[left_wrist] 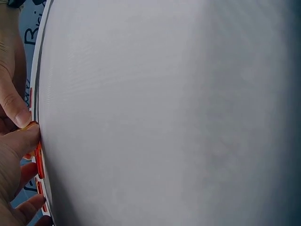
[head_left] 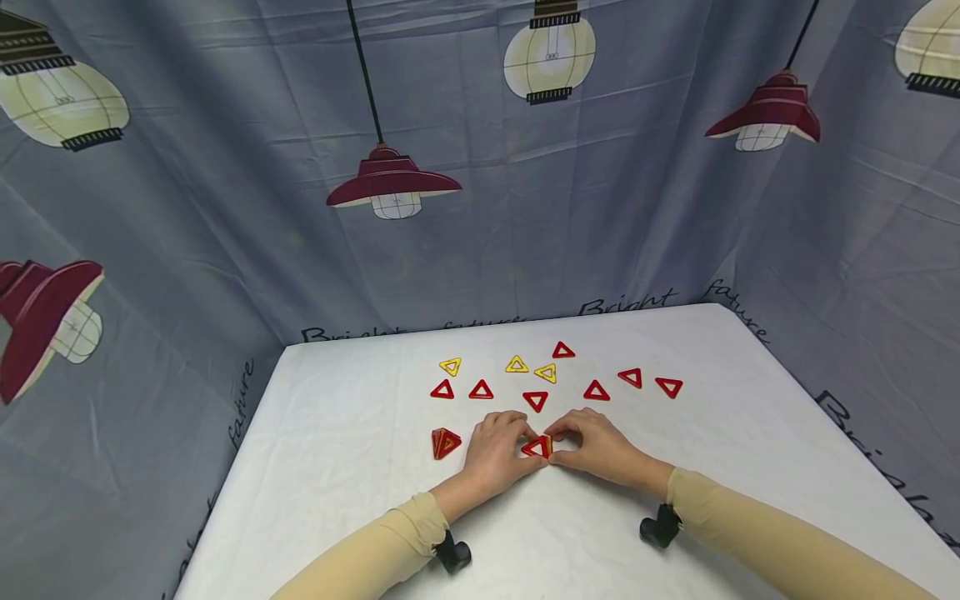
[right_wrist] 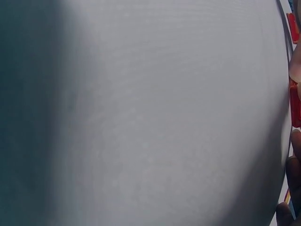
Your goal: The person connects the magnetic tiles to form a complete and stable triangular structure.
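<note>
In the head view, a small cluster of red and yellow triangular tiles (head_left: 537,447) sits between both hands low on the table. My left hand (head_left: 495,450) grips its left side, with the thumb along the near edge and a finger at the far one. From the right, my right hand (head_left: 600,447) pinches the cluster's other side between thumb and forefinger. The left wrist view catches the thumbs meeting at an orange-red tile edge (left_wrist: 39,162). Only a red tile edge (right_wrist: 295,106) and parts of fingers show at the right wrist view's border.
Left of the hands stands a red-and-yellow pyramid of tiles (head_left: 446,443). Several loose red triangles (head_left: 481,390) and three yellow ones (head_left: 517,364) lie scattered beyond the hands on the white table (head_left: 352,467). A grey curtain (head_left: 480,267) printed with lamps surrounds the table.
</note>
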Tool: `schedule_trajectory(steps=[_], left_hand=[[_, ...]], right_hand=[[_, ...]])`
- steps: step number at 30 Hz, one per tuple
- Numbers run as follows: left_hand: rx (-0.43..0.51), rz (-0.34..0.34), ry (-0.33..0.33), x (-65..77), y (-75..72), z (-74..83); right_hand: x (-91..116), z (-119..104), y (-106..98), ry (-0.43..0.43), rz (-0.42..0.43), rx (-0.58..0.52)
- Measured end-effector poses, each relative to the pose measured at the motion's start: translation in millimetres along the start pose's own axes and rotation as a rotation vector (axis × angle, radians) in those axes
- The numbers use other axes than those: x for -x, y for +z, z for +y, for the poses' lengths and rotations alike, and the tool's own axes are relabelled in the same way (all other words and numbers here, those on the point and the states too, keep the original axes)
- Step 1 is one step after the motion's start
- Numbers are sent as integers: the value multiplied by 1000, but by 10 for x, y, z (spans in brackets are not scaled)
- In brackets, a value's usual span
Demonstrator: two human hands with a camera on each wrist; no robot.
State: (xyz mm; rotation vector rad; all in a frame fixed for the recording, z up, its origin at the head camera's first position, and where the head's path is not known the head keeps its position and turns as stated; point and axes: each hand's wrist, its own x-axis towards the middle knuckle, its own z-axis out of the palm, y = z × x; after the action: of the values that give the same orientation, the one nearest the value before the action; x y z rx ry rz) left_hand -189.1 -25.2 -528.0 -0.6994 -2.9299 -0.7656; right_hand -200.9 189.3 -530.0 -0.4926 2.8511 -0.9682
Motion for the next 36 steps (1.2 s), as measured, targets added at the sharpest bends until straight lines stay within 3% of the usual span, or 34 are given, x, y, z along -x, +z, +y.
schedule_trajectory(steps=[6, 12, 16, 21, 29, 36], left_hand=[[-58, -49, 10, -11, -134, 30], [-42, -29, -12, -78, -489, 40], [5, 32, -56, -121, -773, -78], [-2, 82, -139, -162, -1022, -377], [-32, 66, -325, -191, -1093, -832], [-51, 46, -368, -202, -1035, -1004]], right_hand=[[-8, 13, -3, -18, -5, -4], [11, -12, -29, -28, -15, -24], [24, -32, -43, -23, -19, -26], [38, -37, -44, -9, -20, -23], [54, -27, -46, -16, -8, -27], [55, -38, -56, -30, -9, -31]])
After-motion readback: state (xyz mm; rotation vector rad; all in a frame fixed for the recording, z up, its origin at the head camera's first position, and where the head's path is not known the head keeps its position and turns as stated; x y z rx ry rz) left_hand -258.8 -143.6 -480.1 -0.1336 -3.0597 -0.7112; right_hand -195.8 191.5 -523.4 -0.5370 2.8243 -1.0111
